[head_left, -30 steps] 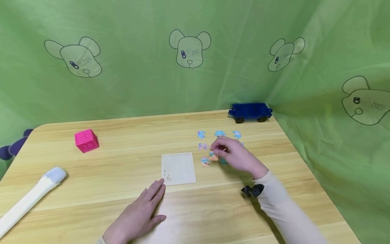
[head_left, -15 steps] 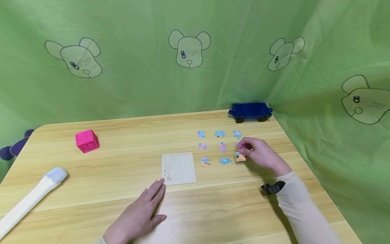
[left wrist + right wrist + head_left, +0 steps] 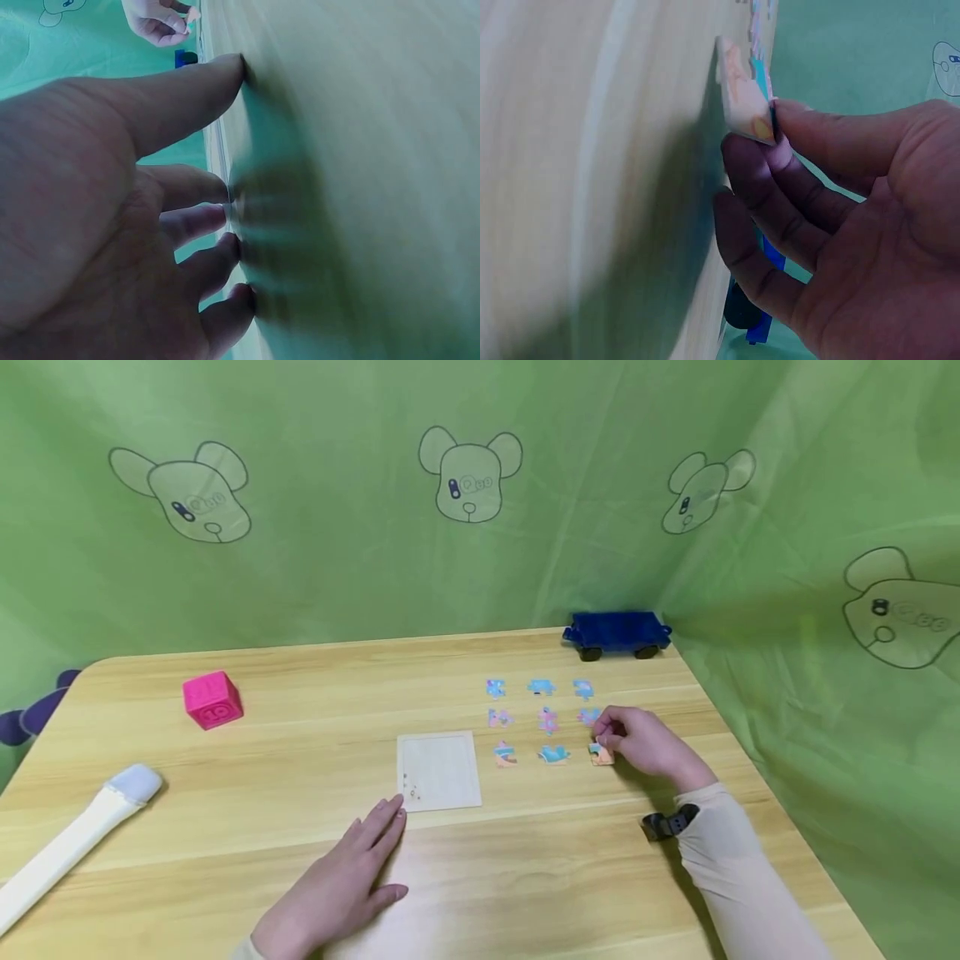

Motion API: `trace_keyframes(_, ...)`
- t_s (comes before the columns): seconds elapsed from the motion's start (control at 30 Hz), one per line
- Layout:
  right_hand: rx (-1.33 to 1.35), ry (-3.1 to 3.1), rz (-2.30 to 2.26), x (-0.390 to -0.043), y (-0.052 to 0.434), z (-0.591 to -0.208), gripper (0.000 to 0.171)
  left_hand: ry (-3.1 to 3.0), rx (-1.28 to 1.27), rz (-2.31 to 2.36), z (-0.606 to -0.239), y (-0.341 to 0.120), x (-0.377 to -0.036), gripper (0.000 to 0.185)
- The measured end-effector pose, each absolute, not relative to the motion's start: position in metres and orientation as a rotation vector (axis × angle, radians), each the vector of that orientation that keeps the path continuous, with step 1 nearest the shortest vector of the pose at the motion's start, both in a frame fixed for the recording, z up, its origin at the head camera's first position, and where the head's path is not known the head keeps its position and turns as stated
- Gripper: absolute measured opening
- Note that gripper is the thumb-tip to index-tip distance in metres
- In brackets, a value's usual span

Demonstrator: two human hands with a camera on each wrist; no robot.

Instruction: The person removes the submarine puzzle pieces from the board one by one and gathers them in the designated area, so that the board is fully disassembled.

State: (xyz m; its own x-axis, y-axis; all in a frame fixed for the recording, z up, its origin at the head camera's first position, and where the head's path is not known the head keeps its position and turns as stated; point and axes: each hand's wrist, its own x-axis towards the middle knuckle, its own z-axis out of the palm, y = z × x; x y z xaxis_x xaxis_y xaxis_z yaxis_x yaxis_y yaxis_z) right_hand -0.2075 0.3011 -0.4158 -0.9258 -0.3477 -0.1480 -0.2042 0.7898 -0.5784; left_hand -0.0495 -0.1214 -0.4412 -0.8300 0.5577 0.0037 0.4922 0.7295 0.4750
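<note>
My right hand pinches a jigsaw puzzle piece by its edge between thumb and fingers. Orange and teal show on the piece, which is tilted close over the tabletop in the right wrist view. It is at the right end of the nearest row of puzzle pieces, which lie apart from each other in a grid. My left hand rests palm down with fingers extended, fingertips at the lower left corner of a pale square puzzle board. A few small marks show inside that corner.
A dark blue toy wagon stands at the table's far right. On the left are a pink cube and a white long-handled thing with a pale bluish head. Green cloth hangs behind the wooden table.
My right hand has carried the orange and teal piece from between the left and middle pieces of the near row to that row's right end. The left hand stays at the board's corner.
</note>
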Motion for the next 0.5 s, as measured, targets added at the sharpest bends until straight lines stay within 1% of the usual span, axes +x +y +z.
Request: trace_keyframes(0.5,-0.389,2.797,-0.814,-0.204,0.303,-0.4208,0.011,2.772,0.838,0.715,-0.4412,-0.1209,-0.0478,0.079)
